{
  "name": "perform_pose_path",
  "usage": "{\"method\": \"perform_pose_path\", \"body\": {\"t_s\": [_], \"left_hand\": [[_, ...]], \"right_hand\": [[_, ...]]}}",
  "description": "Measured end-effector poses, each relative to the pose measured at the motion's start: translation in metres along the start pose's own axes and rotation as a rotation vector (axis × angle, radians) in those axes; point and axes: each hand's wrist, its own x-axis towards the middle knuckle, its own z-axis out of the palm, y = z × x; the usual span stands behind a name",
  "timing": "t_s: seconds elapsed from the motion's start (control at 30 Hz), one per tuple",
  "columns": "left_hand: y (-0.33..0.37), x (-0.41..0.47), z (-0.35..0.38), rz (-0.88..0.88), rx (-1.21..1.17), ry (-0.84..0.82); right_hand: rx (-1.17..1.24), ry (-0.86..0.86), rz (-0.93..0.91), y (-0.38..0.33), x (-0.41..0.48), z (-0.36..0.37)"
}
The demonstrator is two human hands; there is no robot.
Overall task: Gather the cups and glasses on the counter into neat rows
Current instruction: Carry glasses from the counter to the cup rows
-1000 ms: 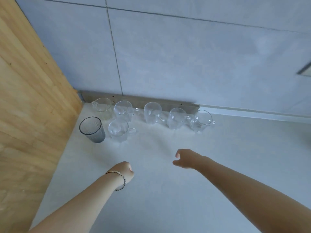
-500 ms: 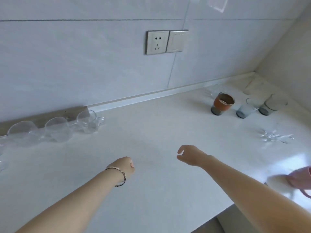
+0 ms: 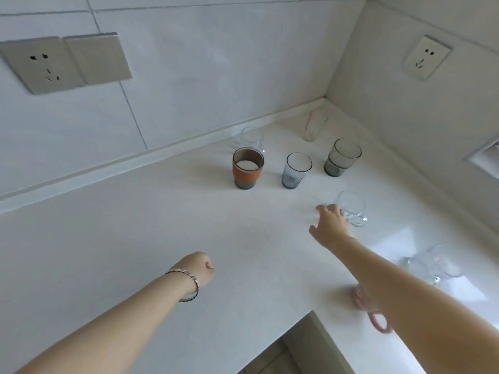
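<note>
near the corner of the counter (image 3: 162,225), the right hand (image 3: 330,225) reaches out to a clear glass mug (image 3: 351,209). the step in hand looks like picking up the next cup to move it into a row. the fingers (image 3: 328,209) are spread and half open, and the tips are right at the side of the mug. i cannot tell if they touch it yet, and they do not hold it.

the right arm is stretched out long and low over the counter. the left hand (image 3: 199,268) is curled into a loose fist with nothing in it, well apart from the mug, and it has a bracelet (image 3: 186,284) at the wrist.

behind the mug stand an orange-band cup (image 3: 248,168), a blue-grey glass (image 3: 296,170) and a dark glass (image 3: 341,157). a small clear glass (image 3: 251,137) sits behind the orange-band cup. closer than the mug, a pink mug (image 3: 364,300) peeks out from under the arm, and some more clear glasses (image 3: 432,265) sit near it.

next, the fingers probably need to close around the mug and lift it straight up, so it does not bump the blue-grey glass.
</note>
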Motion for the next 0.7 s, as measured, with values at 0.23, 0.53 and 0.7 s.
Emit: {"method": "perform_pose_path", "body": {"t_s": [0.23, 0.53, 0.7], "left_hand": [[0.066, 0.040, 0.020, 0.032, 0.085, -0.039], [0.071, 0.050, 0.024, 0.026, 0.078, -0.067], [0.037, 0.038, 0.011, -0.032, 0.037, -0.017]], "right_hand": [[-0.014, 0.012, 0.183, 0.064, 0.069, -0.009], [0.313, -0.015, 0.210, 0.078, 0.086, -0.003], [0.125, -0.047, -0.030, 0.032, 0.055, -0.001]]}}
